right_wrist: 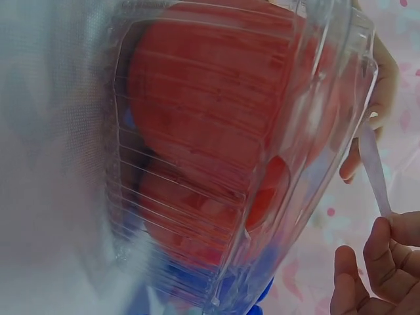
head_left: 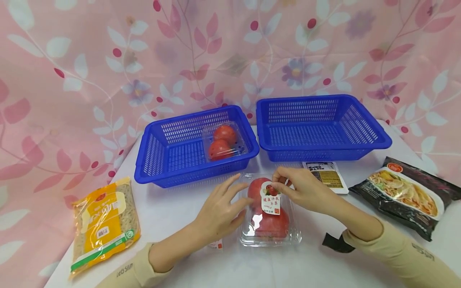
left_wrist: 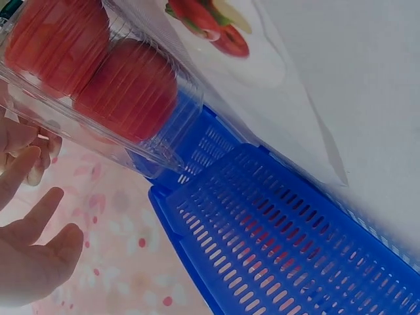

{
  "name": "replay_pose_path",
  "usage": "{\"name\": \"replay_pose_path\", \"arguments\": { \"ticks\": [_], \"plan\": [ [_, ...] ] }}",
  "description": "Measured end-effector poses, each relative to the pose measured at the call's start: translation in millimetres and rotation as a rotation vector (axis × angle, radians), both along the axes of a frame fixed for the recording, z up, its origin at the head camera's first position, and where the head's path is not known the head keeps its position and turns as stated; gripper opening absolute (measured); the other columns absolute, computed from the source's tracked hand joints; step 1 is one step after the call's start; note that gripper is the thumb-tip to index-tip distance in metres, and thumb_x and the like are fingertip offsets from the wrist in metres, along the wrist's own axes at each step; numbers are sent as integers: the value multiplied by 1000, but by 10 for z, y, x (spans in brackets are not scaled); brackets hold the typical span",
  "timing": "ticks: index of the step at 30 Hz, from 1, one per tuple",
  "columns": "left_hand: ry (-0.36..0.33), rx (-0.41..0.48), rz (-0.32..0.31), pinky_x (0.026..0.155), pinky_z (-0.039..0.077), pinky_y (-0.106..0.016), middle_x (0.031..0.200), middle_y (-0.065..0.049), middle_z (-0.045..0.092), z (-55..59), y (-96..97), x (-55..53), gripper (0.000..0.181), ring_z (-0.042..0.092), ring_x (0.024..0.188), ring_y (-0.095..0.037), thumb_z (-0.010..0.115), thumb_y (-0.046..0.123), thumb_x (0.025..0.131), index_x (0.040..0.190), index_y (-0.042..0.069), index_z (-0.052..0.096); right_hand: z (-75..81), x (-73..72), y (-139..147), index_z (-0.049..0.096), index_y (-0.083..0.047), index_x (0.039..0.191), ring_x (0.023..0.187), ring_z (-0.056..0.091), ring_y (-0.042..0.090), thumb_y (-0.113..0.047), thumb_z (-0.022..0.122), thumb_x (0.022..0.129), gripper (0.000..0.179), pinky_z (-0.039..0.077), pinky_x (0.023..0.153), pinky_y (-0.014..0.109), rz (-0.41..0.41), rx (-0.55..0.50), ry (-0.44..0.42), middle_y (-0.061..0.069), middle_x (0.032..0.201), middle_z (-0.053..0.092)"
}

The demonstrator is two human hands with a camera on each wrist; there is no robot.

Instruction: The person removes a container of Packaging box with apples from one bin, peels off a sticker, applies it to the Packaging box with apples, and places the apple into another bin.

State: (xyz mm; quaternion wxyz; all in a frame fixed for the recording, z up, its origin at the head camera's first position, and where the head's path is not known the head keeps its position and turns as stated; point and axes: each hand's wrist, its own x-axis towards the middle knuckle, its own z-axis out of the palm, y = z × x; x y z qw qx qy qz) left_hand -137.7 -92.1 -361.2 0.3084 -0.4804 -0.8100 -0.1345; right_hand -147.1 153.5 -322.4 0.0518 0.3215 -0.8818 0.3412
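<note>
The right hand pinches the top corner of a white label between thumb and forefinger. The left hand has its fingers apart and loosely bent beside the label's other side; whether they touch it is hard to make out. The label sits over the lid of a clear box of two red fruits, which lies in the middle of the table, towards the near edge. It bears a fruit picture, Chinese lines too small to read surely, and a red seal; the right wrist view shows it edge-on.

A white scrap is mostly hidden under the left forearm. Beyond the right hand, a white-and-gold packet is partly covered, its print illegible. By the left edge lies an orange bag with a green stripe; by the right, a black noodle-picture bag with a red round logo. Towards the far edge stand a left basket, holding another clear box of fruits, and a right basket. The left sleeve reads "Let's", then unclear letters.
</note>
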Motion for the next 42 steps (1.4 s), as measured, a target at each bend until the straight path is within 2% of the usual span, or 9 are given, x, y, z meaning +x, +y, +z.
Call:
{"name": "replay_pose_path", "arguments": {
  "ticks": [5,12,18,21,24,28,31,37,42],
  "plan": [
    [6,-3,-21,96,40,-43,119,-13,55,-5,22,27,30,37,126,-33,73,13,68,97,15,66,-19,5,-8,57,-13,85,70,55,7,-2,62,85,12,48,59,23,15,8,-51,-9,76,59],
    [17,15,-43,95,41,-44,119,-13,55,0,48,41,30,36,127,-33,74,15,68,98,15,66,-23,-22,-7,58,-12,85,69,56,6,-2,62,85,11,49,60,23,24,15,-39,-8,77,60],
    [3,-4,-47,98,38,-43,121,-13,54,16,71,45,36,33,129,-33,74,22,71,105,16,66,-43,-48,-16,57,-12,85,67,57,9,-5,62,86,8,49,62,24,50,2,-67,-8,76,60],
    [-5,-18,-46,99,36,-44,122,-14,53,14,76,48,32,32,129,-34,69,25,76,107,17,67,-56,-59,-29,56,-13,85,66,57,10,-6,61,87,9,49,60,24,59,-2,-82,-8,75,59],
    [-24,-32,-44,101,33,-45,126,-15,51,8,75,52,28,29,131,-34,60,29,83,107,18,67,-69,-69,-40,57,-14,85,66,56,8,-4,61,86,11,49,58,23,57,3,-70,-8,75,59],
    [-45,-58,-36,103,29,-46,132,-15,45,0,73,50,32,25,133,-34,45,34,91,110,19,67,-82,-83,-43,58,-13,84,66,55,6,-2,61,86,12,48,57,23,45,13,-35,-8,75,59],
    [-39,-82,-34,104,28,-46,134,-16,43,-9,77,44,36,23,133,-35,40,36,93,111,21,67,-93,-97,-39,58,-13,84,66,54,6,-2,61,85,12,48,57,23,36,13,-28,-9,74,59],
    [-31,-117,-34,104,28,-47,136,-17,40,-33,78,55,38,21,134,-36,37,37,94,112,22,66,-130,-115,-46,57,-14,82,63,54,6,-5,62,86,11,48,55,23,37,9,-51,-8,72,58],
    [-44,-138,-33,103,29,-46,137,-16,39,-51,82,63,33,19,134,-35,44,36,92,112,23,66,-150,-116,-54,57,-15,80,61,53,6,-7,62,86,12,46,53,22,21,23,-43,-9,70,56]
  ]
}}
